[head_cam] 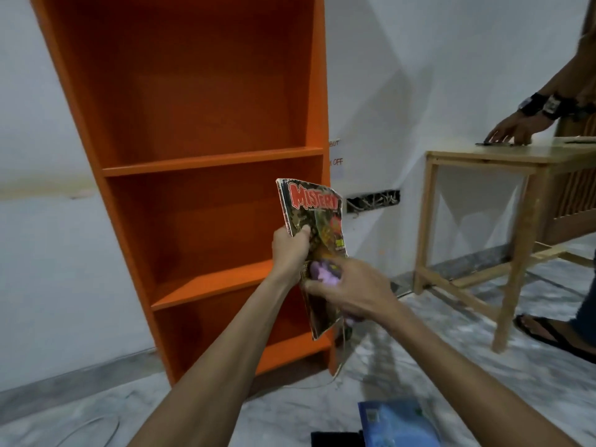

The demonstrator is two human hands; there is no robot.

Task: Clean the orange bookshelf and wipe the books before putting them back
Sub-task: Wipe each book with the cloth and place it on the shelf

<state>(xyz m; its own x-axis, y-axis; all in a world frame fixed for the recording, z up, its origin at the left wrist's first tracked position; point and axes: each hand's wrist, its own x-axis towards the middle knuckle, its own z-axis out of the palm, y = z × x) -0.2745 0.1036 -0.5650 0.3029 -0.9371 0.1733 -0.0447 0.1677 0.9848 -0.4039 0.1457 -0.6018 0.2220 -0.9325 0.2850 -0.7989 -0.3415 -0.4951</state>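
Orange bookshelf point(200, 156) stands against the white wall, left of centre, every visible shelf bare, no books on it; so shelf looks emptied, and probably already wiped, though can't confirm cleanliness from here. Left hand point(290, 250) grips a worn paperback/comic point(314, 240) with red title lettering by its left edge, fingers wrapped tight around the spine side, thumb on the cover, book held upright just in front of the shelf's right side at about middle-shelf height. Right hand point(351, 291) presses a small purple cloth point(324, 272) against the lower cover, fingers curled closed on the cloth, cloth mostly hidden under the palm. Judged step: wiping this book's front cover. Near bottom edge, on the marbled floor point(451, 350), a blue book point(396, 421) lies flat with a dark item point(335, 438) just left of it, too cropped to identify; likely more books waiting, wiped or not can't tell. A thin cable point(96, 427) trails on the floor near left. Far right, a wooden table point(483, 156) with another person's hand point(509, 130) resting on a flat dark object on top, wristbands on that arm, sandalled foot point(548, 330) by the table leg; not part of the task. Progress guess: roughly mid-task, shelf cleared, book wiping under way, nothing put back yet. Left to do: finish this book, wipe the remaining ones, return all to the shelves.
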